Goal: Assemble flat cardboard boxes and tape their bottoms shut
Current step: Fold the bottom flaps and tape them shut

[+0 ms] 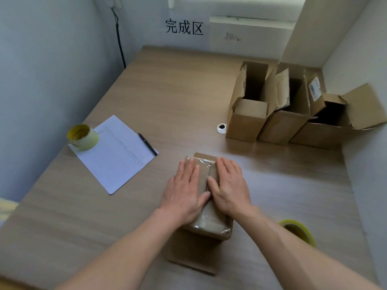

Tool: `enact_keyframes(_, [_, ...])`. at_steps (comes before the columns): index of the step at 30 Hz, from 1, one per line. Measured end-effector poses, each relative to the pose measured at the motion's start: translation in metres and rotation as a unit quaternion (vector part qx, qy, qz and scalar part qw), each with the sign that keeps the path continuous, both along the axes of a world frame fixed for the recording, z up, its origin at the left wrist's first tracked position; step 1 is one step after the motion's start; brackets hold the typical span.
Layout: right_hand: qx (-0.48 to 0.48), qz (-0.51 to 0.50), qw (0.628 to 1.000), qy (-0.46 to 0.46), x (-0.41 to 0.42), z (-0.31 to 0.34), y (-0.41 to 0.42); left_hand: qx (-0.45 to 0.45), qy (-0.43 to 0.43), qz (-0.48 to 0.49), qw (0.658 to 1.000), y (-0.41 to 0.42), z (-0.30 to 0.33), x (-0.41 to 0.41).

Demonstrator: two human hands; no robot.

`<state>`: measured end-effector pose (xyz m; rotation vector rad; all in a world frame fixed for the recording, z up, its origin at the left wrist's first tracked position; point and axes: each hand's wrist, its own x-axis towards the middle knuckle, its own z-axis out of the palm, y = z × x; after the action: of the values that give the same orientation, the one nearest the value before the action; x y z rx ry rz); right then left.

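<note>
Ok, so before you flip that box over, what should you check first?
1. Tape lies over the seam of the box: ok.
2. Left hand and right hand press flat on it: ok.
3. Tape stuck down at the near end: cannot tell, it looks wrinkled.
4. Tape cut free from the roll: ok, the roll sits apart.
5. Room beside the three finished boxes: ok, bare table there.

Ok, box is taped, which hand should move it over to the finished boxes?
Probably the right hand: the open boxes stand at the table's far right, on its side. Both hands lie flat on the taped box; the left hand would have to reach across.
</note>
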<state>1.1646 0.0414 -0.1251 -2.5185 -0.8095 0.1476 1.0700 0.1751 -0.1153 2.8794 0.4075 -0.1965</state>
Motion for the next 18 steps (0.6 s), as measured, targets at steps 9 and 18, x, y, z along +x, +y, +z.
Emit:
enact_keyframes(9, [0.105, -0.08, 0.989, 0.065, 0.021, -0.005, 0.005, -0.081, -0.055, 0.032, 0.995, 0.018, -0.005, 0.023])
enact_keyframes(18, [0.131, -0.147, 0.967, 0.163, 0.022, -0.007, 0.004, -0.197, -0.058, 0.171, 0.964, 0.009, -0.001, -0.024])
